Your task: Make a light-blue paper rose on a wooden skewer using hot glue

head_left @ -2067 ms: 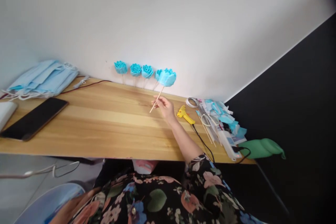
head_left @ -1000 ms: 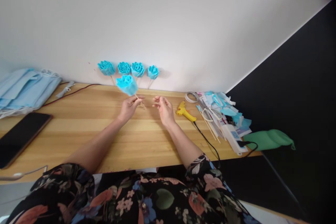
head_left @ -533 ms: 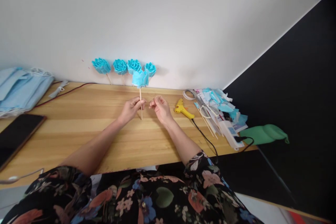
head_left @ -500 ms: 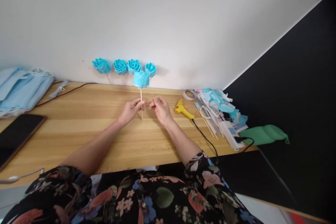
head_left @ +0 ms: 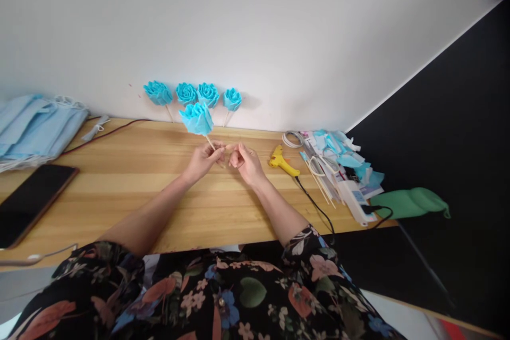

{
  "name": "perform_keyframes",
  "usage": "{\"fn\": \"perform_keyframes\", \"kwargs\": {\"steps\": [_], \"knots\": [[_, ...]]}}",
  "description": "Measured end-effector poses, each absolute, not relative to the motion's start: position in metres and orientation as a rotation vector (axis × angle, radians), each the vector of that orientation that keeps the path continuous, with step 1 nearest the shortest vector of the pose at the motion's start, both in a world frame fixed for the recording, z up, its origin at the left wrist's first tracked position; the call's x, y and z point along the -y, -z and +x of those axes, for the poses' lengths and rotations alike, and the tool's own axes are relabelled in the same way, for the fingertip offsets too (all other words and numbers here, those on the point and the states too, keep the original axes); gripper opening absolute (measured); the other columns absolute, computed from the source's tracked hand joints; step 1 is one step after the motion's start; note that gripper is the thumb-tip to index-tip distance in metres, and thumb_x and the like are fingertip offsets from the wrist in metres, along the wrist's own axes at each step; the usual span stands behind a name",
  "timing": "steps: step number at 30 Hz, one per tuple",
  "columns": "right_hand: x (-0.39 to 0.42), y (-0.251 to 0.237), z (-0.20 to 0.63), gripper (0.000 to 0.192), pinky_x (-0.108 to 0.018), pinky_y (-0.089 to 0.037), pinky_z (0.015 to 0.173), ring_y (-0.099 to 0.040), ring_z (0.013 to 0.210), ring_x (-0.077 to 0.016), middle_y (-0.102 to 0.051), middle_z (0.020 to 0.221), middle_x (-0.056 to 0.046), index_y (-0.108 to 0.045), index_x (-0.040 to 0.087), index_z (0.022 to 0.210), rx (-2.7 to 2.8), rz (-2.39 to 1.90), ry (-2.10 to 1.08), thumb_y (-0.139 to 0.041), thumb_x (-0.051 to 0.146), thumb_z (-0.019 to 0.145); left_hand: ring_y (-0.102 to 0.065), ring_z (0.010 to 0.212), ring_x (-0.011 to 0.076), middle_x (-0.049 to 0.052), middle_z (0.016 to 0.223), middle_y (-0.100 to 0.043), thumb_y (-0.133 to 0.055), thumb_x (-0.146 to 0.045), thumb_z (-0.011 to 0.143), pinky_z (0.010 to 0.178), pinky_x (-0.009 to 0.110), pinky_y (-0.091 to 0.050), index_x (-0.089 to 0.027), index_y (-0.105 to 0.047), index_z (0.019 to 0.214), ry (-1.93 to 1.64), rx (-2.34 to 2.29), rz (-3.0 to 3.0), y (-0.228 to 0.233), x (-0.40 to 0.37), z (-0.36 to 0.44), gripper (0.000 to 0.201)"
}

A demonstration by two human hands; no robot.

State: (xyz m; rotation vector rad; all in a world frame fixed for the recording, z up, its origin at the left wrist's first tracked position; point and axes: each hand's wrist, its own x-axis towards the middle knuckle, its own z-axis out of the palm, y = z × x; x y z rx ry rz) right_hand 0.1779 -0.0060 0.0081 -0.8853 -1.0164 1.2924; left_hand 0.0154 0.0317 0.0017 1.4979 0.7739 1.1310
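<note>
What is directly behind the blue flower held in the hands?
Behind the held flower, four finished blue flowers on sticks lean against the white wall. It overlaps the middle ones' stems, hiding their lower ends.

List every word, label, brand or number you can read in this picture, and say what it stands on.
None can be read.
The white strip box at the right end of the wooden table bears a small blue label, too small and blurred to read.
The yellow glue gun, the dark phone and the blue paper flower on a stick in the left hand show no lettering.
</note>
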Motion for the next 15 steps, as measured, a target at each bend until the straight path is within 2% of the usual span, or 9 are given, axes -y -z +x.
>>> {"fn": "perform_keyframes", "kwargs": {"steps": [6, 11, 15], "knots": [[0.004, -0.0048, 0.1793, 0.059, -0.029, -0.044, 0.059, -0.046, 0.051, -0.0117, -0.05, 0.049, 0.006, -0.081, 0.021, 0.083, 1.023, -0.896, -1.255, -0.075, 0.08, 0.08, -0.064, 0.067, 0.0159, 0.002, 0.074, -0.07, -0.079, -0.055, 0.082, 0.062, 0.027, -0.055, -0.017, -0.074, 0.092, -1.15, -0.795, 1.492, -0.0022, -0.0332, 0.0161, 0.04], [0.0045, -0.0052, 0.1791, 0.068, -0.03, -0.038, 0.058, -0.046, 0.051, -0.0123, -0.052, 0.05, 0.004, -0.08, 0.019, 0.084, 1.061, -1.015, -1.186, -0.068, 0.086, 0.081, -0.06, 0.061, 0.0144, 0.0, 0.066, -0.067, -0.077, -0.055, 0.082, 0.057, 0.025, -0.051, -0.017, -0.073, 0.092, -1.172, -0.816, 1.488, -0.0021, -0.0358, 0.0166, 0.04], [0.0065, -0.0063, 0.1781, 0.068, -0.03, -0.04, 0.057, -0.047, 0.051, -0.0122, -0.057, 0.053, 0.002, -0.081, 0.018, 0.086, 1.096, -1.038, -1.169, -0.071, 0.085, 0.078, -0.056, 0.055, 0.0135, -0.001, 0.061, -0.064, -0.077, -0.056, 0.081, 0.053, 0.025, -0.048, -0.018, -0.073, 0.088, -1.181, -0.836, 1.482, -0.0031, -0.037, 0.0161, 0.039]]}}
